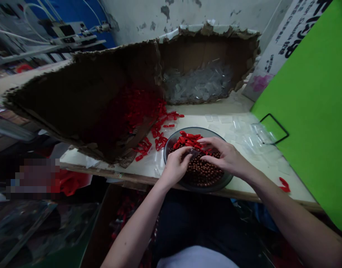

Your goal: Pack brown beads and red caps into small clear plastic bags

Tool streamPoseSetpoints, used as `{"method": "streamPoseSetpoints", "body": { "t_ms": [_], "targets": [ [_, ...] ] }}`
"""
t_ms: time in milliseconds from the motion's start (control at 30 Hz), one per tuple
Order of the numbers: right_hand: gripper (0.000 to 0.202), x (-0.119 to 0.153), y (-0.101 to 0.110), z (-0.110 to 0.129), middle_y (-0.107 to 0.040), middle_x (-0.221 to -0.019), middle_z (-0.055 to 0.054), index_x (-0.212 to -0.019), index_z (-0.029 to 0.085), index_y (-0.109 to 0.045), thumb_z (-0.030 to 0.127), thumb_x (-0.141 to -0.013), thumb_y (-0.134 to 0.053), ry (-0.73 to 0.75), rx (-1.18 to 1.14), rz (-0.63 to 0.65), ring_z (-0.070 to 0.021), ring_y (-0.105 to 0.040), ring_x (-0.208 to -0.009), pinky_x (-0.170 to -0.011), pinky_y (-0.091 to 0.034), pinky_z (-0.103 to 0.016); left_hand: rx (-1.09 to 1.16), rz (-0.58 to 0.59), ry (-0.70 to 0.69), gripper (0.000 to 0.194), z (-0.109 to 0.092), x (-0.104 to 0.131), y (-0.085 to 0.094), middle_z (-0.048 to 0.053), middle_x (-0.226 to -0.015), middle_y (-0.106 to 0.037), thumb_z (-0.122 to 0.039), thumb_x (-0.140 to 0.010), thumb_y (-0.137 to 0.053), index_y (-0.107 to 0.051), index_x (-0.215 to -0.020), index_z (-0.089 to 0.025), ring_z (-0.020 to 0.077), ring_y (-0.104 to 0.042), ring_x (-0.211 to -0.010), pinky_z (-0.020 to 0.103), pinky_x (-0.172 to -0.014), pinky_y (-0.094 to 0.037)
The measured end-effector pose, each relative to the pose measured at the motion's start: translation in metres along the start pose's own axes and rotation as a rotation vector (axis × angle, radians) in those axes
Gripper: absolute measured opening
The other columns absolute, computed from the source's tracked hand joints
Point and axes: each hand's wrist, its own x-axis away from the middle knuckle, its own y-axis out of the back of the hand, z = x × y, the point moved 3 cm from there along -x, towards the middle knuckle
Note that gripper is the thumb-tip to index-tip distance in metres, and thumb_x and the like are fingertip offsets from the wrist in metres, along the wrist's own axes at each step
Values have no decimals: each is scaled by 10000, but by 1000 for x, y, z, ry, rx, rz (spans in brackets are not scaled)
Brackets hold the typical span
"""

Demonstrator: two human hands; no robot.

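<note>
A grey bowl (226, 182) sits at the table's front edge, holding round brown beads (204, 173) with red plastic pieces (187, 139) heaped at its far side. My left hand (177, 160) is over the bowl's left part, thumb and forefinger closed on a small clear plastic piece (193, 152). Across from it, my right hand (223, 154) hovers above the beads and red pieces, thumb and fingers apart. Whether its fingertips touch any red piece is hard to tell.
Behind the bowl stands a torn cardboard box (207, 48) with red pieces (140, 108) on its left and clear plastic pieces (199, 83) on its right. More clear pieces (251, 143) are scattered at right, beside a green panel (307, 111) and a black wire frame (281, 128).
</note>
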Motion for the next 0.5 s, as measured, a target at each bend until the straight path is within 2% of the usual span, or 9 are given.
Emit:
{"method": "streamPoseSetpoints", "body": {
  "t_ms": [233, 333, 500],
  "targets": [
    [428, 5, 4, -7, -595, -1206, -62, -1239, 270, -539, 247, -820, -623, -57, -15, 7, -192, -645, -955, -905, -532, -403, -176, -4, -104, 271, 1, 1, 2, 69, -1093, -697, -168, -854, -514, -651, -1086, -195, 191, -637, -1024, 335, -953, -471],
    [413, 5, 5, -10, -604, -1208, -65, -1229, 266, -553, 246, -822, -616, -77, -7, 2, -194, -652, -936, -898, -535, -415, -9, 28, -44, 267, 5, 0, 0, 71, -1113, -692, -185, -851, -526, -655, -1085, -189, 186, -633, -1042, 326, -964, -469],
    [358, 5, 6, -12, -657, -1137, -59, -1187, 244, -584, 249, -830, -607, -112, -53, -36, -201, -651, -982, -899, -531, -400, 386, 40, 188, 304, 12, 0, -3, 96, -1111, -697, -210, -782, -607, -660, -1074, -143, 204, -642, -1029, 340, -928, -495]
  ]
}}
